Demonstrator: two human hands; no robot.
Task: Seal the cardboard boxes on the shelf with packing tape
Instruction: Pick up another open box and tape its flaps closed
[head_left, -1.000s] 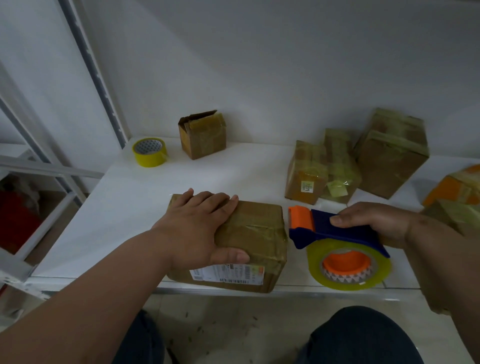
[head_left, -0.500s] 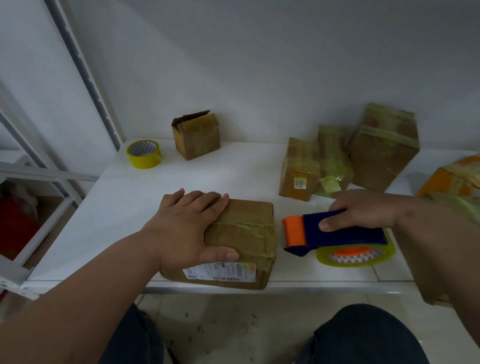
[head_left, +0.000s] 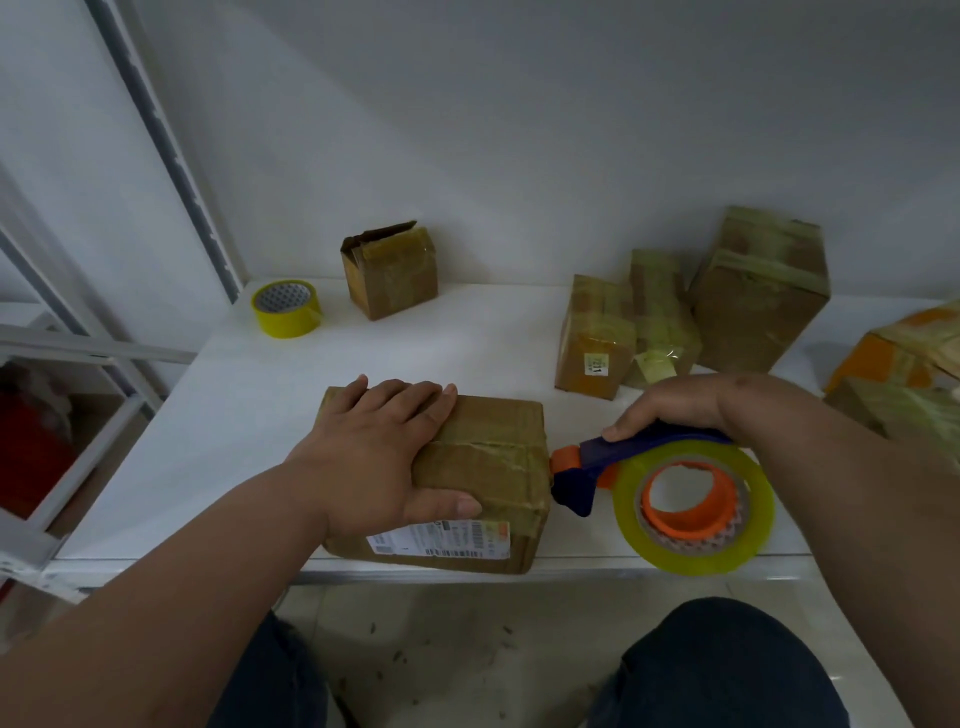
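Since half a second ago I have tipped the tape dispenser (head_left: 618, 462) up and brought it in: its roll of tape (head_left: 693, 514), which lay nearly flat, now stands on edge facing me, and the orange nose that stood clear of the box (head_left: 467, 478) now touches the box's right side at 3 o'clock. My right hand (head_left: 675, 410) grips the blue handle from above, fingers curled round it. My left hand (head_left: 379, 457) has not moved: it lies flat on the left half of the box top, fingers straight toward 12 o'clock, thumb over the near edge above the shipping label (head_left: 441, 540).

The box sits at the front edge of the white shelf (head_left: 249, 415), an old tape seam running across its top.

Toward 11 o'clock a spare yellow tape roll (head_left: 285, 309) sits at the back left corner, and just right of it a small box (head_left: 389, 270) with 1 flap raised. Toward 1 o'clock 3 taped boxes (head_left: 691, 322) lean together near the back wall, the nearest with a small white sticker. At 3 o'clock, at the frame's edge, lies an orange package (head_left: 893, 358) wrapped in tape.

A grey slotted upright (head_left: 171, 150) rises at the shelf's left, against a plain white wall (head_left: 519, 130). Below the shelf are a speckled tile floor (head_left: 457, 649) and my knees in dark trousers.
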